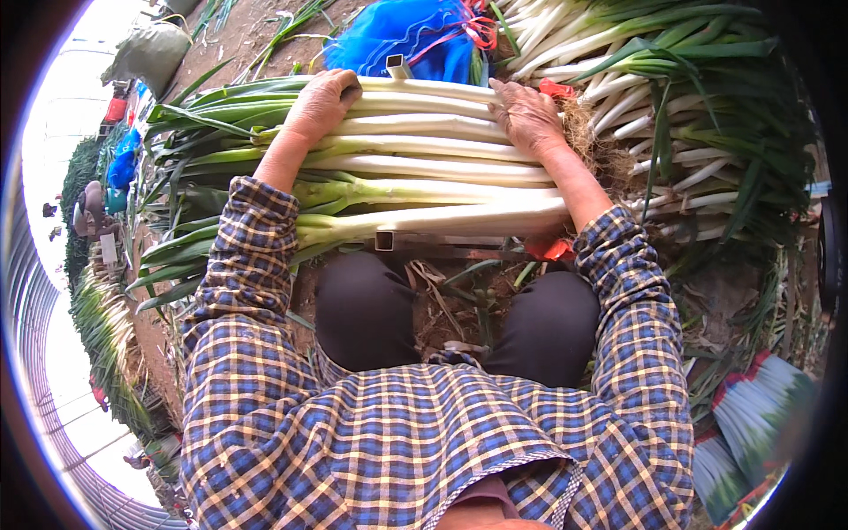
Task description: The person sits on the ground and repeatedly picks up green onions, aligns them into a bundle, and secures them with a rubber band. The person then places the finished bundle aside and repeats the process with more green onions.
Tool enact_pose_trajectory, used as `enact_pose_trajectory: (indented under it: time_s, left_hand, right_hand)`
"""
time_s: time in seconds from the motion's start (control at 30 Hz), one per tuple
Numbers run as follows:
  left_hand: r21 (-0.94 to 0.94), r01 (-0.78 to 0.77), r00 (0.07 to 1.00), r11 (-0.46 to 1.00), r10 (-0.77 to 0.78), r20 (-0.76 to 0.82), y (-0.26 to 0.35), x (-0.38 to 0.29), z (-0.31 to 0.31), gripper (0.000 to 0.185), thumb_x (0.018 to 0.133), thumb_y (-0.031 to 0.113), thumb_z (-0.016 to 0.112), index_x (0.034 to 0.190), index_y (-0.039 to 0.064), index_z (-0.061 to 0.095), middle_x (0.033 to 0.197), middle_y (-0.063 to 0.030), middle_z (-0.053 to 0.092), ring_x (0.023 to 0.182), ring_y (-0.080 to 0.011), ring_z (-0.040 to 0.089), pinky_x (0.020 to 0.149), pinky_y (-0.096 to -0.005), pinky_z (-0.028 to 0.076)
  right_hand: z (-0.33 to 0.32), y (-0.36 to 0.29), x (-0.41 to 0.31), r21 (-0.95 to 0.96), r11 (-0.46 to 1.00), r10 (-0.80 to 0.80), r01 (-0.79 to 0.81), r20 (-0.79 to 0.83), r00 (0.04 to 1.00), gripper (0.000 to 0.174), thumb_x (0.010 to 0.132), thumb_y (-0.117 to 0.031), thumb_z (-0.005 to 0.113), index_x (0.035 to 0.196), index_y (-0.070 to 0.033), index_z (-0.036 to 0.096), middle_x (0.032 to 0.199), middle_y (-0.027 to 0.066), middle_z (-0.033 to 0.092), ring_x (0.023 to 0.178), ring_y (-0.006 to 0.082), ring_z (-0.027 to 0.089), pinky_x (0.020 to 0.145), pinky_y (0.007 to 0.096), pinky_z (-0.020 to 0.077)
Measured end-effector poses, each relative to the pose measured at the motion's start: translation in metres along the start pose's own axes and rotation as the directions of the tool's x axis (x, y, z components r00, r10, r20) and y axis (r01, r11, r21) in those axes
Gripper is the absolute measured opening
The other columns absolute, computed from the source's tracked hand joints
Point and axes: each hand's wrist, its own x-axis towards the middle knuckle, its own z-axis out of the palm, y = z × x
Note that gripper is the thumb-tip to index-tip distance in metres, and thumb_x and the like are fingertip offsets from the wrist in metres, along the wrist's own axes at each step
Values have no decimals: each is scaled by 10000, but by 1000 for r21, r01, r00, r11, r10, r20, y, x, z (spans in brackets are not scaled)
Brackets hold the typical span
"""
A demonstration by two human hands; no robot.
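Observation:
A row of large green onions [430,159] lies crosswise over my knees, white stalks side by side, leaves to the left and roots to the right. My left hand [321,103] curls over the farthest stalks, where white turns to green. Near the root end, my right hand [528,118] grips the far stalks from above. The fingertips of both hands are partly hidden. Square metal tube ends show at the far side [397,67] and near side [384,240] of the row. Red tape [551,250] sticks out under the root end.
Beyond the row is a blue mesh bag [397,36] with red ties. A large heap of green onions [689,86] lies on the right. Bundles in printed wrapping [762,404] are at lower right. More onions [106,318] line the left, near a pale sack [149,56].

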Motion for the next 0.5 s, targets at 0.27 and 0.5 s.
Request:
enact_pose_trajectory:
  time_s: [0.27,0.5]
  left_hand:
    - [265,31,990,964,6,-139,43,-38,23,303,996,281,580,1087,29,721,1092,-140,733,1102,-348,650,996,-473,489]
    - [344,24,983,939,41,-180,52,-35,27,264,975,251,599,967,22,731,970,-140,741,966,-331,689,923,-448,526]
  right_hand:
    - [12,-5,-14,-108,994,-26,18,-79,997,623,1039,-500,478,1573,-186,412,1529,125,459,1417,319,416,1148,542,314]
    - [16,1,-18,-115,990,-97,78,-170,981,616,1035,-497,486,1562,-183,424,1555,129,443,1445,322,393,1157,536,305]
